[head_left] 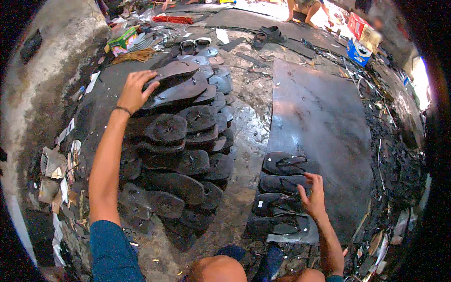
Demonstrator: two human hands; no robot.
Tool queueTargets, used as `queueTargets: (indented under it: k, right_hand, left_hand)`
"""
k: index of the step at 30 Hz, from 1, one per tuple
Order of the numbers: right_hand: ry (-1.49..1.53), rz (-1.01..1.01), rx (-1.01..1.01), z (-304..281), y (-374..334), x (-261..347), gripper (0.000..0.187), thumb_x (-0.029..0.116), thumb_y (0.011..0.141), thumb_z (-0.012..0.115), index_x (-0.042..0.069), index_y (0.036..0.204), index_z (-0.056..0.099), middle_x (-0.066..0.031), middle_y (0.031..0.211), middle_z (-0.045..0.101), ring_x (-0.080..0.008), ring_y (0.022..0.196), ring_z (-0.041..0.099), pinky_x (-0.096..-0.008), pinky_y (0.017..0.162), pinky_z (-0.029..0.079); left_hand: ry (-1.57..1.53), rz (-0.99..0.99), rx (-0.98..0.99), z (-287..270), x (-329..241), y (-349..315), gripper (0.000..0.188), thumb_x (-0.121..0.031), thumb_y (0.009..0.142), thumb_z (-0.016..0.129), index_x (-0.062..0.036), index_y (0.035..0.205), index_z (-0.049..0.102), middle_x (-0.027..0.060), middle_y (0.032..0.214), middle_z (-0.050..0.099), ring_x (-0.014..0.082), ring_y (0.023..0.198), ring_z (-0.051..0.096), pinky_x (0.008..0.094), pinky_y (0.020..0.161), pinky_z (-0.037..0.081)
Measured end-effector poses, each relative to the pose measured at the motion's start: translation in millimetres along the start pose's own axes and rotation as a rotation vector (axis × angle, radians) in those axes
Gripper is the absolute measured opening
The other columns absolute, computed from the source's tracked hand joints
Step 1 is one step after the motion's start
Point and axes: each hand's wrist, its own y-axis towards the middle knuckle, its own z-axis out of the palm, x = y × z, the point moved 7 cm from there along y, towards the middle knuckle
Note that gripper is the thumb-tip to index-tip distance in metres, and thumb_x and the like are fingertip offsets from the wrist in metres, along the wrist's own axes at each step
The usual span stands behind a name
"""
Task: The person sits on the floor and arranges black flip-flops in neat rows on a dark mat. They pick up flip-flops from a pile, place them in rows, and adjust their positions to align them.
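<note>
Near the far end of a large pile of dark sandal soles [171,162], my left hand [137,90] closes its thumb and fingers around the left end of a brownish sole [177,70]. My right hand [313,195] is over the right ends of a short column of black flip-flops, its thumb and fingers apart with nothing between them. Closest to its fingertips is a flip-flop with a thin dark strap [279,183]. Another flip-flop [286,163] lies just beyond, and two more pairs of straps show nearer to me. These lie on a dark rubber sheet [324,117].
Scraps and litter line both sides. A pair of black sandals [268,36] lies at the back, near a red bundle of strands [173,19]. A blue box [359,51] stands at far right. Another person's bare legs [305,11] show at the top. My knee [217,269] is in front.
</note>
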Motion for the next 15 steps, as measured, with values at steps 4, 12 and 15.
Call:
queueTargets:
  k: [4,12,15]
  right_hand:
    - [0.003,-0.528,0.171,54,81,140,0.056,0.008,0.081,0.075,0.006,0.133,0.053,-0.0201,0.128,0.056,-0.0406,0.119,0.054,-0.0476,0.101,0.045]
    - [-0.119,-0.637,0.333,222,237,315,0.078,0.069,0.099,0.031,0.013,0.152,0.039,-0.0174,0.161,0.03,-0.0405,0.148,0.026,-0.0593,0.118,0.02]
    - [-0.089,-0.509,0.449,250,238,322,0.084,0.074,0.096,0.03,0.015,0.155,0.035,-0.0187,0.163,0.025,-0.0412,0.15,0.022,-0.062,0.12,0.014]
  left_hand:
    - [0.061,-0.039,-0.032,-1,7,-38,0.041,-0.031,0.094,0.068,-0.0085,0.128,0.066,0.0127,0.133,0.062,0.0345,0.125,0.052,0.0442,0.108,0.042]
    - [0.105,0.142,-0.097,-12,-4,8,0.039,-0.029,0.092,0.07,-0.0074,0.124,0.066,0.0113,0.131,0.063,0.0351,0.125,0.052,0.0449,0.108,0.043]
    - [0.281,0.267,-0.174,-79,13,29,0.036,-0.027,0.089,0.072,-0.0077,0.119,0.068,0.0096,0.126,0.066,0.0339,0.121,0.055,0.0442,0.107,0.043]
